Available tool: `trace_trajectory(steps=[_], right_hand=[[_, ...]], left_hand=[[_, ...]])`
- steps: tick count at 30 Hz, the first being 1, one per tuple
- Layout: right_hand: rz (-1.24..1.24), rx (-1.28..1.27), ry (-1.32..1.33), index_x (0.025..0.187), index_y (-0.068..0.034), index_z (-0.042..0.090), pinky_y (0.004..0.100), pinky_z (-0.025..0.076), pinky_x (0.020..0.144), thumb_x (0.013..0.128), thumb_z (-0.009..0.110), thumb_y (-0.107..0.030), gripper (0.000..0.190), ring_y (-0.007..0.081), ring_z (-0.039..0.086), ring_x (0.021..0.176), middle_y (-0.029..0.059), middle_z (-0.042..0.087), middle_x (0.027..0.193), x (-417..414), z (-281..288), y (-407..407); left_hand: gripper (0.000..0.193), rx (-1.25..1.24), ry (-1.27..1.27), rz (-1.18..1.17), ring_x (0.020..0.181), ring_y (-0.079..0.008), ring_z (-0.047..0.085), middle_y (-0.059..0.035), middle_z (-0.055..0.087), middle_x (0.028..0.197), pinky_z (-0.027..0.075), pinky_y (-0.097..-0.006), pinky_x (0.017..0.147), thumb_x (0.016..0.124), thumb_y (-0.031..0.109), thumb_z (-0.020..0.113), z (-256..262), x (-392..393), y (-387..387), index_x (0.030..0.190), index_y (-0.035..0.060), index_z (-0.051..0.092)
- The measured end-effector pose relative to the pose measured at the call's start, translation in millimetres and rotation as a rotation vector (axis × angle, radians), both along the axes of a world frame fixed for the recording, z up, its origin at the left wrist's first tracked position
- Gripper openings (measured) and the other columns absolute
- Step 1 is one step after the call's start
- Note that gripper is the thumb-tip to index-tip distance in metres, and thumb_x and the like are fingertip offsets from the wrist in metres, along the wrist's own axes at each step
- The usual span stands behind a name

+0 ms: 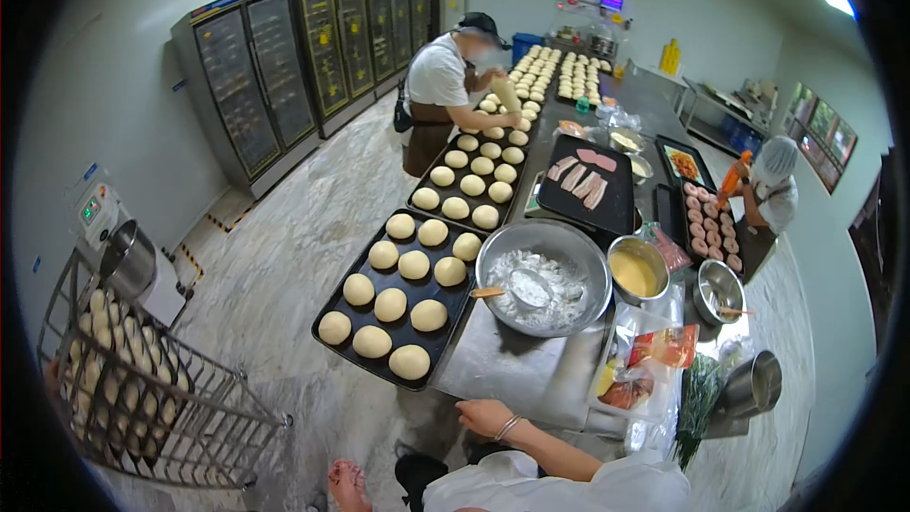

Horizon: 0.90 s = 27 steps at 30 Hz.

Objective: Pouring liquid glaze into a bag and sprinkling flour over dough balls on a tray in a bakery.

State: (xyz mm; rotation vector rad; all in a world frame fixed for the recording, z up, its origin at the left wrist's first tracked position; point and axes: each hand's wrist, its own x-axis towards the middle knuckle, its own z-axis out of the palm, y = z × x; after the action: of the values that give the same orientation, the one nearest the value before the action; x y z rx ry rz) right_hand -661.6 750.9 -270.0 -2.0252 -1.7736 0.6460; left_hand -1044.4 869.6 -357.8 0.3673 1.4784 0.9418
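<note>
My right hand (487, 417), with bracelets at the wrist, is by the near edge of the steel table (522, 380). Its fingers are curled, and their undersides are hidden. Low in the view is my left hand (348, 485), mottled and partly cut off, over the floor; its grip is unclear. A black baking tray (362, 261) of round dough balls (391, 304) lies just beyond my right hand. Beside that tray stands a large steel bowl (593, 306) of white flour-like powder, with a wooden-handled sieve (530, 289) resting in it.
Several more dough trays (462, 169) line the table, where a co-worker (437, 78) holds a piping bag (506, 94). Another person (775, 192) pipes over pink rings (711, 224). A wheeled rack (170, 384) stands left. Near right are a yellow-filled bowl (636, 272) and packaged food (661, 348).
</note>
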Motion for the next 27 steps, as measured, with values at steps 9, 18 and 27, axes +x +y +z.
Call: trace_trajectory(steps=[9,18,27], right_hand=[[-0.553,-0.060,0.120,0.108,-0.004,0.063,0.0446,0.050,0.077,0.085,0.056,-0.023,0.031,0.0357,0.064,0.087,0.0175,0.067,0.095,-5.6,24.9,31.0],[-1.010,0.235,0.865,0.109,0.000,0.063,0.0276,0.050,0.071,0.088,0.061,-0.024,0.032,0.0108,0.062,0.080,0.0067,0.068,0.088,67.7,22.7,36.5],[-1.136,0.022,0.469,0.097,0.005,0.066,0.0351,0.051,0.076,0.088,0.051,-0.049,0.057,0.0260,0.066,0.082,0.0178,0.069,0.090,207.4,-9.0,118.5]], left_hand=[[0.016,0.249,-0.203,-0.318,0.077,-0.0160,0.060,-0.0032,0.062,0.088,0.048,-0.0291,0.069,0.089,0.020,0.065,74.8,62.6,153.5,0.098,0.0113,0.054],[0.016,0.216,-0.218,-0.492,0.076,-0.0156,0.061,-0.0030,0.062,0.087,0.048,-0.0280,0.066,0.090,0.022,0.063,72.3,97.6,212.6,0.100,0.0115,0.056],[0.020,0.223,-0.105,-0.438,0.087,-0.0147,0.058,-0.0040,0.060,0.099,0.046,-0.0261,0.073,0.092,0.025,0.061,93.2,147.0,182.1,0.105,0.0119,0.054]])
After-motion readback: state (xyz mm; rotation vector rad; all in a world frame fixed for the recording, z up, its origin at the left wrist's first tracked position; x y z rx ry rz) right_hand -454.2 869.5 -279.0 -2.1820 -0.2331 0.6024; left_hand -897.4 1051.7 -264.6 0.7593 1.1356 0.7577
